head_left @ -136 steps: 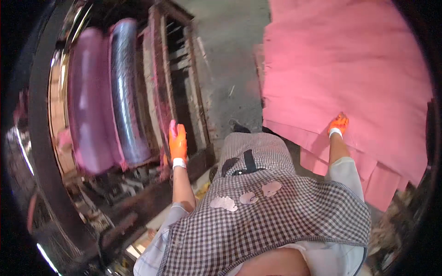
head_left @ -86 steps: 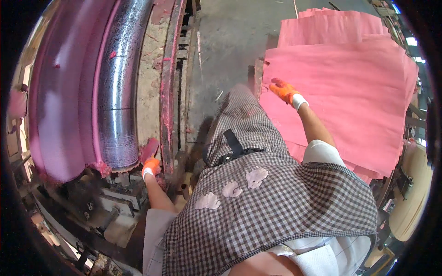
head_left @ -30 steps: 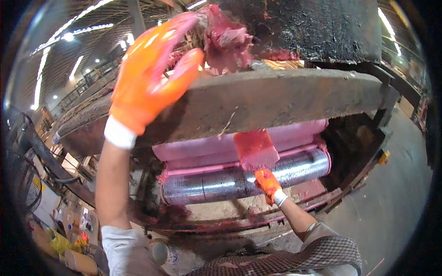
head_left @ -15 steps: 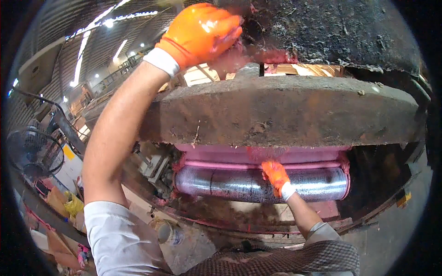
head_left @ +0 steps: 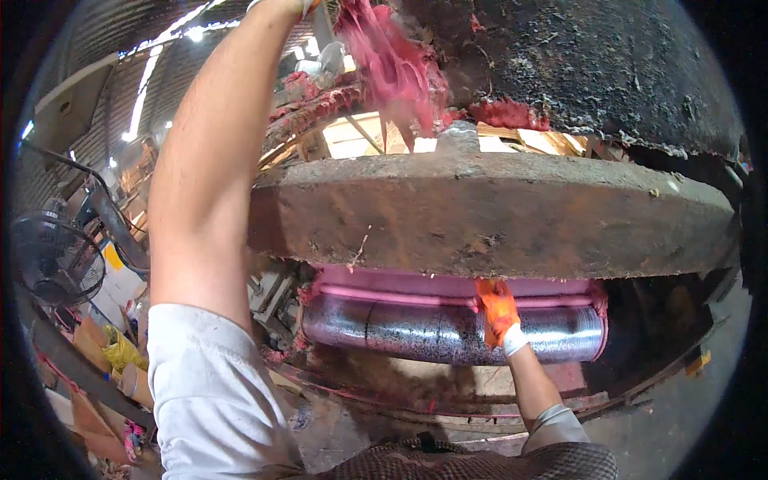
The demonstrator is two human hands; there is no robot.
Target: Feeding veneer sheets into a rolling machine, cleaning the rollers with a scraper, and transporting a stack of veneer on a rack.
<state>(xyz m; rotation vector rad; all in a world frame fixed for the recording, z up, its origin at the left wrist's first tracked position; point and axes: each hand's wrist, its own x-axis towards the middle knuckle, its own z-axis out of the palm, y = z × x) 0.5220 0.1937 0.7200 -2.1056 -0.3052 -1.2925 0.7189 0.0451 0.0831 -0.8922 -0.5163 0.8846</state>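
Observation:
My left arm reaches up to the top edge. Only the white cuff and a sliver of the orange glove on my left hand (head_left: 309, 6) show there, so its fingers are hidden. Right of it, wet pink pulp-like stuff (head_left: 392, 68) hangs in strands beside a dark, crusted drum (head_left: 592, 72). Lower down, my right hand (head_left: 499, 310), in a stained orange glove, lies over a shiny metal roller (head_left: 400, 328). Its fingers stretch across the pink rounded band (head_left: 384, 298) along the roller's far side. I see nothing held in it.
A thick, rusty brown beam (head_left: 496, 212) crosses between the drum and the roller. Pink residue coats the frame around the roller. At the left stand a black fan (head_left: 58, 256) and a yellow bag (head_left: 124, 352) among clutter. Pale boards show behind the beam.
My left hand has risen from beside the drum to the top edge, uncovering the hanging pink stuff. My right hand has shifted slightly right on the roller, its fingers now across the band. The view has shifted slightly.

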